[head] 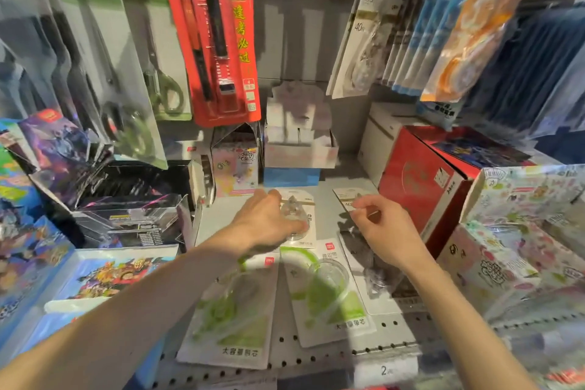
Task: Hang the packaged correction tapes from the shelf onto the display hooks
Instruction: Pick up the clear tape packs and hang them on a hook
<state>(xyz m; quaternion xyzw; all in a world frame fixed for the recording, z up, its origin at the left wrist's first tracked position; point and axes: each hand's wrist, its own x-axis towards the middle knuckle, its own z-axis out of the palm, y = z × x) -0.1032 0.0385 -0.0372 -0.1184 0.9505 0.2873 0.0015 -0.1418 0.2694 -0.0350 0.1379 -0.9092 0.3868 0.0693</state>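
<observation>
Left hand: Your left hand (269, 222) lay palm-down on a white-carded correction tape pack (300, 218) at the middle of the shelf (329, 187); the fingers curled over its clear blister, grip holding the pack against the shelf.
Right hand: Your right hand (383, 231) was raised just above the shelf, thumb and forefinger in a narrow grip pinching the near edge of a gold-striped pack (348, 199); that pack lay tilted beside the red box (418, 187).
Packs still on shelf: Two green-printed packs (329, 291) lay flat side by side nearer you, the left one partly under your left forearm. A further pack with a dark item (373, 272) lay under your right wrist; its details could not be made out.
Display hooks: A row of hanging packs (357, 41) showed at upper right, one marked 40m, with blue-edged packs just beside it. The hooks themselves were mostly hidden behind the cards.
Other hanging stock: A red carded pen set (218, 41) hung at upper centre, with packaged scissors (164, 85) to its left.
Shelf surroundings: A small white open carton (300, 142) on a blue box stood at the back. Printed cartons (519, 218) stood to the right, and dark and colourful card boxes (104, 199) to the left.
Image quality: The frame was blurred by motion; small print was mostly unreadable.
</observation>
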